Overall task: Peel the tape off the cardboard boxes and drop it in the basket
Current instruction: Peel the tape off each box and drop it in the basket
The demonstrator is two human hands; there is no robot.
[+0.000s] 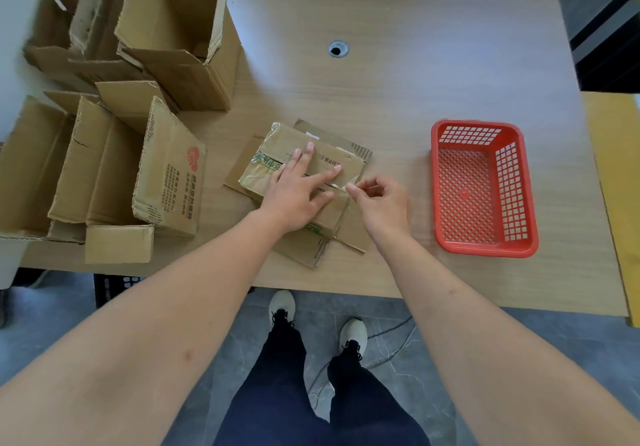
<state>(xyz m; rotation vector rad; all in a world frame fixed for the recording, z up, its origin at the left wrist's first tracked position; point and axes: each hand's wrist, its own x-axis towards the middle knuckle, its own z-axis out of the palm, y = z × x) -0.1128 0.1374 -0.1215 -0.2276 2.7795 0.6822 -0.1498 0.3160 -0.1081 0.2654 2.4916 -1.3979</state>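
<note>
A flattened cardboard box (277, 144) lies in the middle of the table with clear tape (341, 186) along its seam and green printed tape near its left end. My left hand (298, 189) presses flat on the box, fingers spread and straight. At the box's right edge my right hand (379, 203) pinches the loose end of the clear tape between thumb and forefinger. The red plastic basket (485, 248) stands to the right, with nothing visible inside.
Several opened cardboard boxes (114, 168) are piled at the table's left, some upright (180, 40). A cable hole (338, 48) sits in the tabletop farther back. The table's front edge runs just below my forearms, and a yellow surface (616, 168) borders the right.
</note>
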